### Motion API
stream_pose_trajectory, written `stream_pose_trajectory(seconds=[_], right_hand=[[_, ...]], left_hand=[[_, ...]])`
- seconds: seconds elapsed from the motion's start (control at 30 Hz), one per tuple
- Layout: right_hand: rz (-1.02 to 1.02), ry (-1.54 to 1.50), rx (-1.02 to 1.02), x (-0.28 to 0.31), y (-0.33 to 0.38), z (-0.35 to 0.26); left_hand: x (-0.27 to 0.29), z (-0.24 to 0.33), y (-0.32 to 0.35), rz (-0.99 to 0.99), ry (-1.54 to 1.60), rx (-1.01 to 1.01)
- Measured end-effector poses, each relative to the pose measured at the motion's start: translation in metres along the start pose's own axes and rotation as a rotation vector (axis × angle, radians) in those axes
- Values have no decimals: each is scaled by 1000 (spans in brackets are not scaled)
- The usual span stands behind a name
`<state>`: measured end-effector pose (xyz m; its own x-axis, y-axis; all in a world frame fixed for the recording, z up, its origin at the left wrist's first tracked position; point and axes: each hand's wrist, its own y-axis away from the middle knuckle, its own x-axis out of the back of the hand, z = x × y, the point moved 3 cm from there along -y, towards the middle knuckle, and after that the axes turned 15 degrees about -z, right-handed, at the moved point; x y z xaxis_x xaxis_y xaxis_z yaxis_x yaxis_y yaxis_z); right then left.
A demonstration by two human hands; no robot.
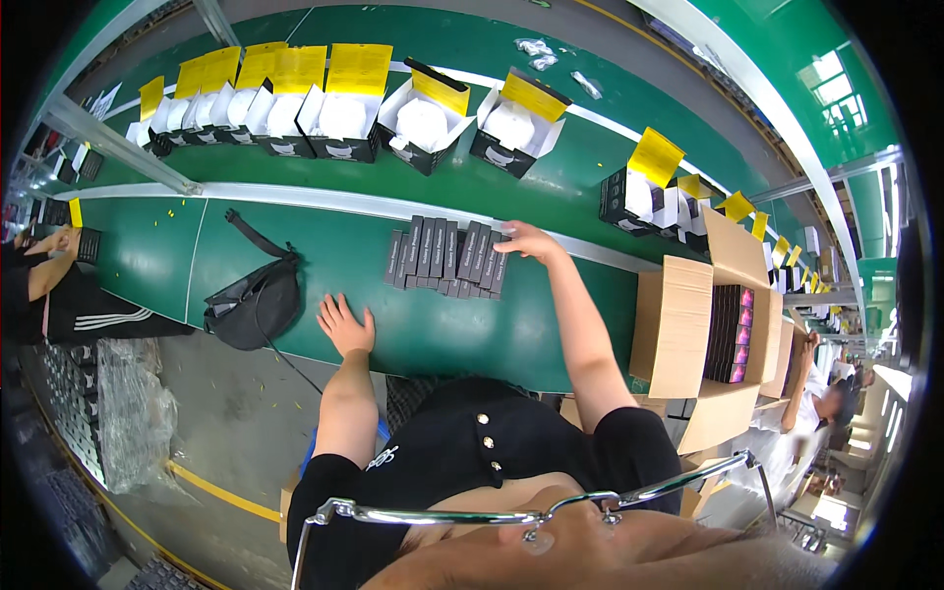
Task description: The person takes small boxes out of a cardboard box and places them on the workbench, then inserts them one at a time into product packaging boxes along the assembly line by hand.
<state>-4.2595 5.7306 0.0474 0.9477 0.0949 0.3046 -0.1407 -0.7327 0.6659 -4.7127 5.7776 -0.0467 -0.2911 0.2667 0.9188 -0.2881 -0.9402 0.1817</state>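
A row of several slim dark grey boxes [444, 256] stands side by side on the green table [442, 329]. My right hand [529, 240] rests on the right end of that row, fingers on the last boxes. My left hand [346, 324] lies flat and open on the bare table, apart from the row, to its lower left. It holds nothing.
A black bag [256, 305] with a strap lies left of my left hand. An open cardboard carton [678, 324] with dark boxes stands at the right. Open black boxes [344, 118] with white round items and yellow flaps line the conveyor behind. Another person's arm [44, 270] is at far left.
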Motion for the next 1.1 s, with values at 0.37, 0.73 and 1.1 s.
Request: stream_pose_trajectory(seconds=[0.37, 0.73, 1.1], right_hand=[[122, -289, 351, 137, -2, -107], [663, 976, 82, 180, -117, -166], [743, 996, -80, 160, -154, -77]], left_hand=[[-6, -23, -15, 1, -18, -2], [-5, -43, -34, -61, -33, 22], [-8, -78, -43, -67, -43, 38]])
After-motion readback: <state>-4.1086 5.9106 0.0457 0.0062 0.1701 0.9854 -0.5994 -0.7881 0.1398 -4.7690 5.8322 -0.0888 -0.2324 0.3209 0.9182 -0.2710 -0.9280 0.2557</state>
